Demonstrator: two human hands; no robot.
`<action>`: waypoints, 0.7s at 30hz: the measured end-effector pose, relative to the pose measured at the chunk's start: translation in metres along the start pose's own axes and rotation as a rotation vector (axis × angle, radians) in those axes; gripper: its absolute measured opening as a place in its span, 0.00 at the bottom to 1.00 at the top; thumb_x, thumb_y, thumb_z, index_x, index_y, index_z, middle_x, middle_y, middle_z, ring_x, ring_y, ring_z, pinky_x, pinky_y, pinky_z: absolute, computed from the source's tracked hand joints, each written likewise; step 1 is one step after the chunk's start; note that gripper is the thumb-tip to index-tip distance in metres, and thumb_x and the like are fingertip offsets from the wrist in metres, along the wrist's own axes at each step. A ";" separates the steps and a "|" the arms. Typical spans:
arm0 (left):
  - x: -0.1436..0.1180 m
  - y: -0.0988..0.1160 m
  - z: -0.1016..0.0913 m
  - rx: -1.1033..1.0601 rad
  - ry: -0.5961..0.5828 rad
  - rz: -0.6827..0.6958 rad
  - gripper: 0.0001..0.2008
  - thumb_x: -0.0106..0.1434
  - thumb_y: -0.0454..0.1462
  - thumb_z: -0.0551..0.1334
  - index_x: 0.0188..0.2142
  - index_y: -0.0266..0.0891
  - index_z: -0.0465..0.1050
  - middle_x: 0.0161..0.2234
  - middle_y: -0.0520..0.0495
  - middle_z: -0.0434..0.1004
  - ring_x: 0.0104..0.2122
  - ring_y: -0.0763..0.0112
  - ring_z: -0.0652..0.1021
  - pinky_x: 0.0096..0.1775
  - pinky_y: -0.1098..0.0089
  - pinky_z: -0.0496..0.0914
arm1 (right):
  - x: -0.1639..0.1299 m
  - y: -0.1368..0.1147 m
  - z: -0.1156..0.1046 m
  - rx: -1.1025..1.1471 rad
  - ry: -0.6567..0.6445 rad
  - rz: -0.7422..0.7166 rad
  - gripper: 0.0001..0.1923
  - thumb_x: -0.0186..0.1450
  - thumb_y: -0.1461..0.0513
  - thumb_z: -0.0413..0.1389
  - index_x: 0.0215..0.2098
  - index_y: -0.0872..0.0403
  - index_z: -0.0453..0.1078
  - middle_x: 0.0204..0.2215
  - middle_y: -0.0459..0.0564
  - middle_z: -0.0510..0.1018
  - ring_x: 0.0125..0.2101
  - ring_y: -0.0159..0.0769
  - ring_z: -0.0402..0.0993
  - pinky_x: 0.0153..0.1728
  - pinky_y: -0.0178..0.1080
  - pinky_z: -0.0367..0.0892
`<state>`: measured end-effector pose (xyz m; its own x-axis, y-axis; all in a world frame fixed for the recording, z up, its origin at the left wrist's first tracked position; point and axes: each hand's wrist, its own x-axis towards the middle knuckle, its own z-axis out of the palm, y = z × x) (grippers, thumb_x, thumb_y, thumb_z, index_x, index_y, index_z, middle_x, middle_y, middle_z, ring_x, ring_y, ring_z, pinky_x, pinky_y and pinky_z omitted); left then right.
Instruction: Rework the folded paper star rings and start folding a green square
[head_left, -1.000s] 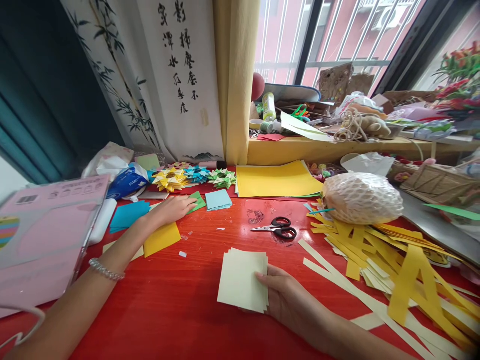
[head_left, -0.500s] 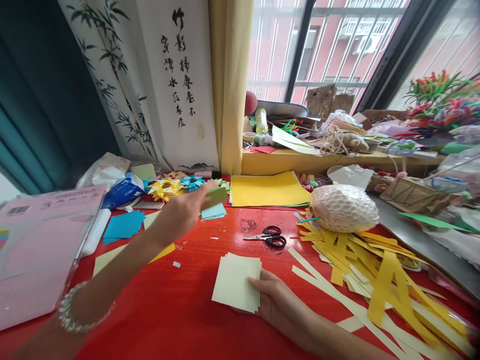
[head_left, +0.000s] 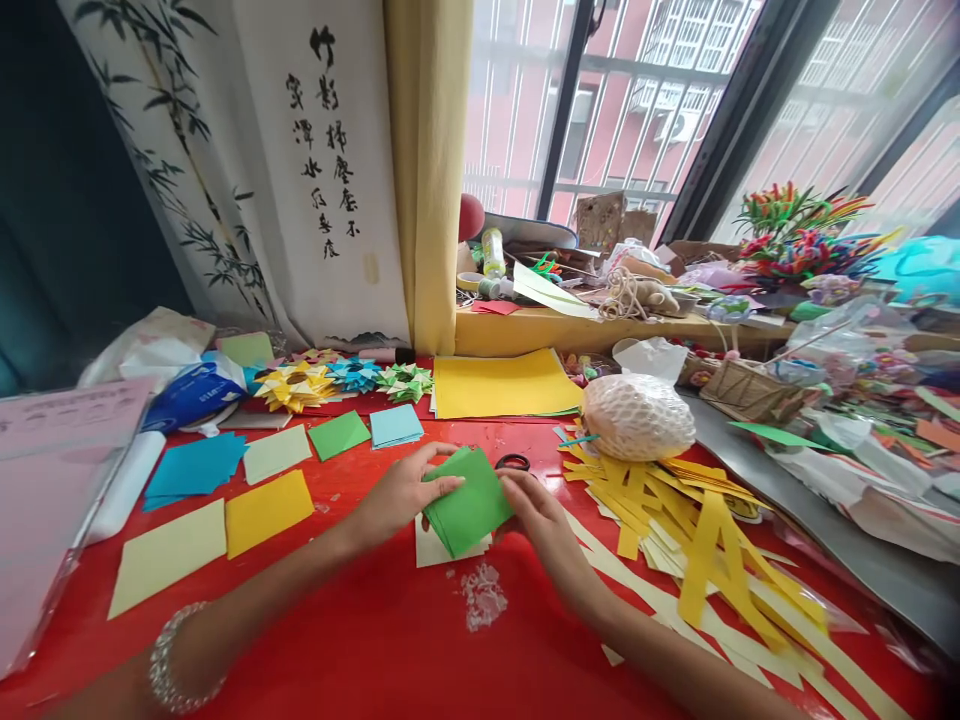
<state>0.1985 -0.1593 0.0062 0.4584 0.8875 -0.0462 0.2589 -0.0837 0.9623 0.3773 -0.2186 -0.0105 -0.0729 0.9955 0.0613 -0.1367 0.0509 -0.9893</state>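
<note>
Two hands at mid-table, both grasping one small stack of green paper squares (head_left: 469,505). Left hand (head_left: 400,493) pinching the stack's left edge, thumb on top; right hand (head_left: 541,520) gripping its right corner. Stack raised slightly above one pale cream pile (head_left: 433,548), just behind one whitish scuff on the red table (head_left: 360,640). Behind the stack, partly hidden: one pair of black-handled scissors (head_left: 513,462). Left of the stack, six loose paper lots: one cream sheet (head_left: 166,556), one yellow square (head_left: 268,510), one blue pile (head_left: 193,467), one pale green sheet (head_left: 275,453), one green square (head_left: 339,435), one light-blue pile (head_left: 396,425). Further behind the stack, three folded paper stars (head_left: 352,375): yellow, blue, green. Right of the stack: a heap of yellow and cream strips (head_left: 697,520), too tangled to count, and one net-wrapped bundle (head_left: 637,416).
</note>
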 end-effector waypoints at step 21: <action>-0.002 -0.023 0.003 -0.486 -0.033 -0.012 0.14 0.62 0.44 0.53 0.30 0.35 0.66 0.18 0.52 0.68 0.17 0.78 0.69 0.22 0.77 0.65 | 0.012 0.029 -0.007 0.193 0.056 0.114 0.12 0.63 0.55 0.50 0.39 0.55 0.60 0.27 0.45 0.69 0.22 0.29 0.70 0.25 0.34 0.68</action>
<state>0.1942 -0.1610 -0.0169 0.4865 0.8717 -0.0586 -0.1588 0.1542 0.9752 0.3793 -0.2051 -0.0396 -0.0449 0.9970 -0.0625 -0.3178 -0.0736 -0.9453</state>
